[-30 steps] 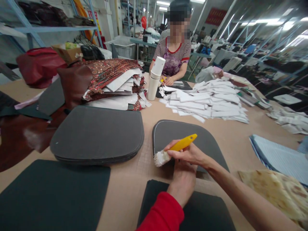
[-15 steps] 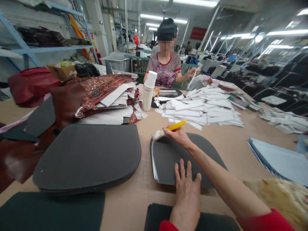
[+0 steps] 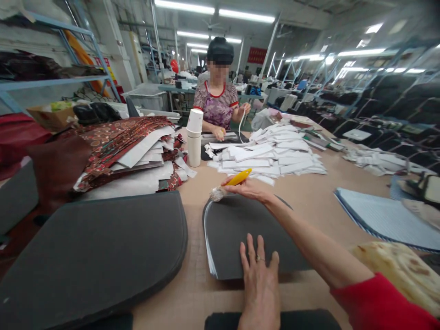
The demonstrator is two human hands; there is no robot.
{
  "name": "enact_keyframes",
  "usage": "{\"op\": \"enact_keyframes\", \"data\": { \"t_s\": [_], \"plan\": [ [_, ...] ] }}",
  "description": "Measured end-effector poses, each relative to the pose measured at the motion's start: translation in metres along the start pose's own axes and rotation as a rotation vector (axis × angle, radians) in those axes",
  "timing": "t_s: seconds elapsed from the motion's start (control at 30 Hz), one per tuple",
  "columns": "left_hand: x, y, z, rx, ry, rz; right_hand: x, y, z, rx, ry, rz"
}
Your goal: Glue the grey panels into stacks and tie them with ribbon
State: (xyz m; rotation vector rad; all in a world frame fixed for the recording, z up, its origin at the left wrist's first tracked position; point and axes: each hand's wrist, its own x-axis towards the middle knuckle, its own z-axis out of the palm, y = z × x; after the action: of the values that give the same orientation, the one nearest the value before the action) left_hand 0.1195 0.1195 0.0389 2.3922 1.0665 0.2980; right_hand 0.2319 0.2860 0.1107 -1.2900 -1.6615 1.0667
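My right hand [image 3: 244,189] is closed round the yellow handle of a brush [image 3: 240,177]. The brush's pale, clumped bristles touch the top left corner of a dark grey rounded panel [image 3: 227,229]. White edges fan out along that panel's left side. Flat on the lower part of the same panel lies my left hand [image 3: 260,270], fingers spread, a ring on one of them, holding nothing. To the left is a thick stack of similar dark grey panels [image 3: 103,252].
Across the table [image 3: 309,197], a person handles a white strip [image 3: 242,120] behind a heap of white strips [image 3: 271,151]. Paper cups [image 3: 194,149] stand beside patterned red pieces [image 3: 127,137]. Light blue striped pieces [image 3: 381,213] lie right.
The view has shifted, with the left stack appearing larger and nearer. The brush stays at the panel's top left corner. The other person's raised hand has lowered slightly with the strip.
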Motion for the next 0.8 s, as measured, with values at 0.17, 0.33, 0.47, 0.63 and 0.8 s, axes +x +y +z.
{"op": "enact_keyframes", "data": {
  "t_s": [0.17, 0.33, 0.47, 0.63, 0.8],
  "plan": [
    [0.000, -0.002, 0.006, 0.057, 0.055, 0.011, -0.001, 0.013, -0.027, -0.108, -0.071, 0.031],
    [0.002, -0.002, 0.006, 0.028, 0.044, -0.005, -0.013, 0.024, -0.057, -0.160, -0.034, 0.027],
    [0.004, -0.004, 0.009, 0.016, 0.061, -0.006, -0.029, 0.030, -0.077, -0.179, 0.010, 0.032],
    [0.005, -0.007, 0.016, 0.048, 0.121, 0.012, -0.052, 0.043, -0.106, -0.176, 0.099, 0.070],
    [0.005, -0.010, 0.020, 0.137, 0.162, 0.022, -0.077, 0.058, -0.133, -0.165, 0.180, 0.097]
  ]
}}
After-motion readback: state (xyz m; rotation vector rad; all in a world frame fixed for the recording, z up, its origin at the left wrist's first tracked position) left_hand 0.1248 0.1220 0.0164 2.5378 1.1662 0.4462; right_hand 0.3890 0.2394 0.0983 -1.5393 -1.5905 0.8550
